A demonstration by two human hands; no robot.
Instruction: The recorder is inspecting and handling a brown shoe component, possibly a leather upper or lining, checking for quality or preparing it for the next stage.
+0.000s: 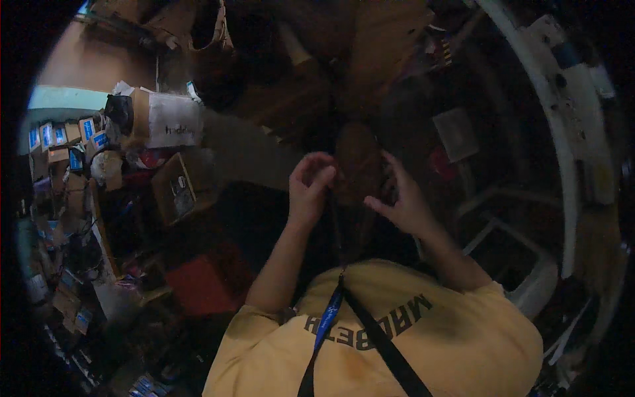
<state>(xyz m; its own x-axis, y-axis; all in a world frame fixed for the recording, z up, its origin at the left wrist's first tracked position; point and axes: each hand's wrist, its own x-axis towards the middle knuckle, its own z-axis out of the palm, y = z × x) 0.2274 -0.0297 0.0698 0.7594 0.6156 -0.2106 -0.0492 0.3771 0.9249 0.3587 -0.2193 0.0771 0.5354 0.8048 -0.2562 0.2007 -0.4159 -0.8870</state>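
Observation:
The scene is dim. My left hand is raised in front of my body, its fingers curled and the thumb bent in toward the index finger. Whatever it may hold is hidden or too small to make out. Across from it, my right hand has its thumb and fingers apart, with nothing visible in them. A brown, rounded, elongated object shows in the gap between my hands; its kind is too dark to tell. Both hands are near its sides, and whether they touch it I cannot tell. A blue and black lanyard hangs on my yellow shirt.
On the left are many small boxes, a white printed carton and an open wooden box. A red box-like thing stands near my left elbow. To the right are a pale frame and a long light-coloured curved edge.

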